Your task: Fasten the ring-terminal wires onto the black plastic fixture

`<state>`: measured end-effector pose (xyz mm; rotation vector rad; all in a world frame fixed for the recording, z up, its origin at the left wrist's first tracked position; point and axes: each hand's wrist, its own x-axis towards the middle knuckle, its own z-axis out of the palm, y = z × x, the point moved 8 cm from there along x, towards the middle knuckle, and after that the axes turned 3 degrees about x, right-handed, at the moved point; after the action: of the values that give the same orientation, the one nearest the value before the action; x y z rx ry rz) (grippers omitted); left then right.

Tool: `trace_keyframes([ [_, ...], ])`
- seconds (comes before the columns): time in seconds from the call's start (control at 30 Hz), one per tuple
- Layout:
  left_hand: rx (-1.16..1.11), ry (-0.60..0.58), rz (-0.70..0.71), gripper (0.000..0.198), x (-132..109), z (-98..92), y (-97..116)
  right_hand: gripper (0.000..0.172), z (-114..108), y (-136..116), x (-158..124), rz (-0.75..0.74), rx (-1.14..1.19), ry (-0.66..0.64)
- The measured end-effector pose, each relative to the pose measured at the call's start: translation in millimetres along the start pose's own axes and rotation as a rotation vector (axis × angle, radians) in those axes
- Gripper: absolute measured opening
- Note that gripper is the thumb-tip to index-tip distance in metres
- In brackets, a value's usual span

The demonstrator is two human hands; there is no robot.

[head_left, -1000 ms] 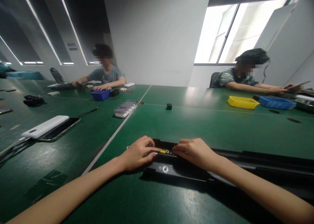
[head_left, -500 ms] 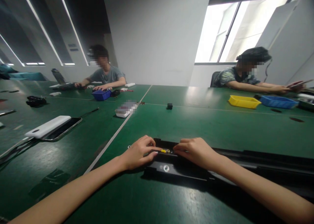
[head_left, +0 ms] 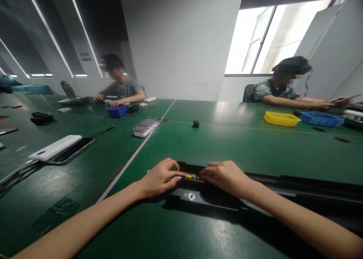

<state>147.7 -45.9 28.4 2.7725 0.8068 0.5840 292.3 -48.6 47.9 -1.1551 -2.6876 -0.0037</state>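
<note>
A long black metal housing [head_left: 207, 201] with raised edges lies on the table in front of me and runs off to the right. Over its left end, my left hand [head_left: 159, 179] is closed with the index finger stretched along a yellow-sleeved ring terminal [head_left: 189, 176], whose metal ring points right. Just right of that ring, my right hand [head_left: 228, 179] has its fingertips pressed together down inside the housing. Whatever those fingertips may hold is hidden. A round mark [head_left: 192, 196] shows on the housing's near wall.
On the left lie a white power bank [head_left: 56, 147] and a phone [head_left: 74, 150] with cables. A small black cube [head_left: 196, 124] sits beyond my hands. Farther back are blue [head_left: 117, 111] and yellow [head_left: 281, 119] bins, another blue bin [head_left: 321, 118], and two seated people.
My hands stay nearly where they were at the terminal. The view has tilted very slightly. Across the table, the person on the left has drawn one hand closer.
</note>
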Motion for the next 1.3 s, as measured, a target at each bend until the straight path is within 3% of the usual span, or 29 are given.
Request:
trace_keyframes([
  [1.3, -0.008, 0.006, 0.010, 0.030, 1.6, 2.2, 1.2, 0.020, 0.5, 1.5, -1.1, 0.009, 0.003, -0.007],
])
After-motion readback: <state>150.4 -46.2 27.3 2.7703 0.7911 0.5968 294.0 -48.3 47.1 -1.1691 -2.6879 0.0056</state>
